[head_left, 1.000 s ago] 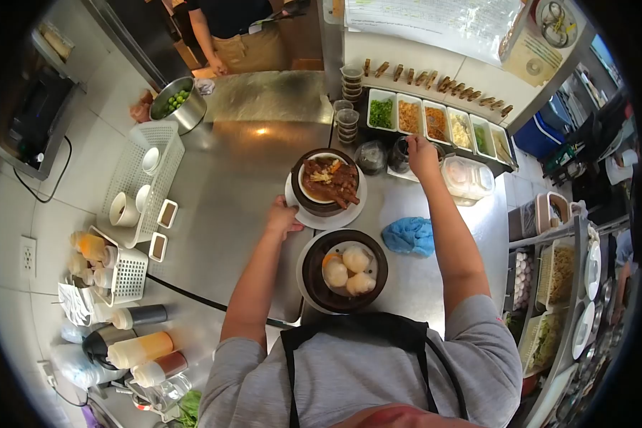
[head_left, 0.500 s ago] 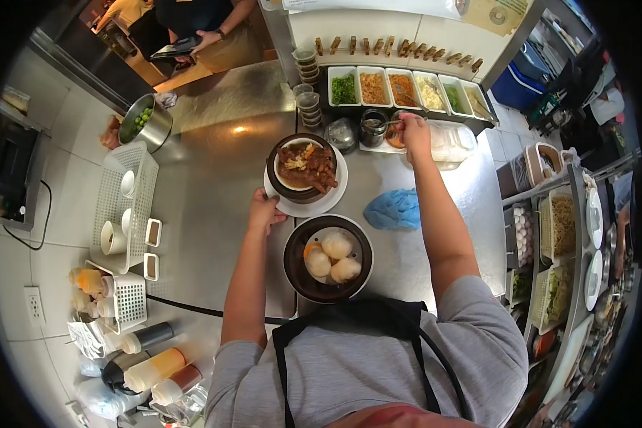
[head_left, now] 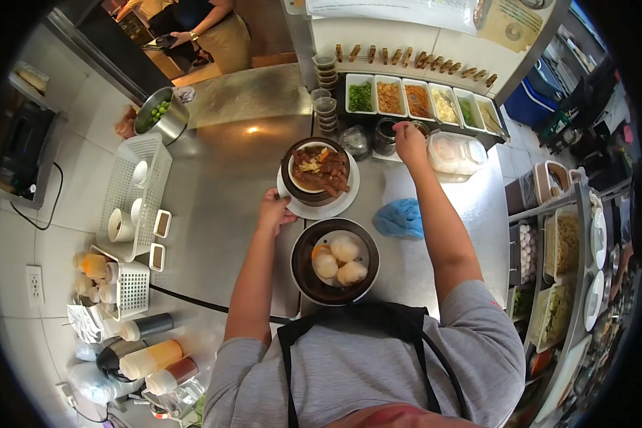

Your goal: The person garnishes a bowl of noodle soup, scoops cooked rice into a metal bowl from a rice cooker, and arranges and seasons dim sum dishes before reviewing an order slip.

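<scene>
My left hand [head_left: 274,210] grips the left rim of a white plate [head_left: 346,205], thumb on top. On the plate stands a dark round steamer [head_left: 287,178] holding a bowl of chicken feet [head_left: 324,171] in brown sauce. Just in front sits a second steamer [head_left: 299,278] with several pale round dumplings [head_left: 345,247]. My right hand [head_left: 411,140] is closed in a pinch over the small jars; what its fingers hold is hidden. To its left is a dark jar [head_left: 384,137], and another jar [head_left: 421,127] is partly covered by the hand.
White trays [head_left: 361,94] of chopped toppings line the back. A clear-lidded container [head_left: 456,153] and a blue cloth [head_left: 398,217] lie to the right. Stacked sauce cups [head_left: 326,114] stand behind the plate. White baskets [head_left: 125,200] and squeeze bottles [head_left: 152,359] are left. A person [head_left: 217,32] stands beyond the counter.
The whole view has shifted slightly. My right hand has moved left over the jars, and the spoon seen in it before no longer shows. My left hand keeps its hold on the plate.
</scene>
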`<move>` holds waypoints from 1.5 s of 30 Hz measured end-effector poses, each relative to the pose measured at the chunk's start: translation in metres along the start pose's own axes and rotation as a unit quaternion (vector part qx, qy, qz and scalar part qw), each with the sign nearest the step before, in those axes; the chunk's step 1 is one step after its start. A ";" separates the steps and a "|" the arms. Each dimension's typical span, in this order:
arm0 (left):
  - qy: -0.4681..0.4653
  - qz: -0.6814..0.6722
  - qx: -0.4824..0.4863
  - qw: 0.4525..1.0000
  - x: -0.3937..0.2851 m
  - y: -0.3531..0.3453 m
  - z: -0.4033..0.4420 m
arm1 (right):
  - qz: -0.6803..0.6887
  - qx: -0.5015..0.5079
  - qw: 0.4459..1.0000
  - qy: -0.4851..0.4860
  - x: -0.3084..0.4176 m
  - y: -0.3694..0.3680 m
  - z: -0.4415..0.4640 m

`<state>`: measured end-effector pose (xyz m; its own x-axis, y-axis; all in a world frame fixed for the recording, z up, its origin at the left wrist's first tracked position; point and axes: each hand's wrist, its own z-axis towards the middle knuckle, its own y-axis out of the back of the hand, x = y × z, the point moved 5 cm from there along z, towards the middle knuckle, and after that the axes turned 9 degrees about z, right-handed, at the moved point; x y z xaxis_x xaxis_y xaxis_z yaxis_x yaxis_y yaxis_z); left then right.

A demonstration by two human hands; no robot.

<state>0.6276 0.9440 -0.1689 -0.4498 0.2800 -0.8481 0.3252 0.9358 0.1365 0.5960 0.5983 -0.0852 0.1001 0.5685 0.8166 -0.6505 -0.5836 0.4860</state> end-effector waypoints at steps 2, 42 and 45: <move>-0.002 -0.002 0.002 1.000 0.000 0.001 0.001 | 0.068 -0.020 0.997 -0.033 -0.017 0.001 0.003; -0.003 0.045 0.009 0.999 0.001 0.004 0.003 | 0.423 0.074 0.902 -0.051 0.078 -0.007 -0.056; 0.008 0.019 0.002 1.000 0.004 0.002 0.003 | 0.431 -0.056 0.898 -0.064 0.040 0.027 -0.034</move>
<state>0.6291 0.9465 -0.1736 -0.4498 0.3195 -0.8340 0.3454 0.9234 0.1674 0.5567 0.6253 -0.0503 -0.3963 -0.1418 0.9071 -0.5990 -0.7088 -0.3725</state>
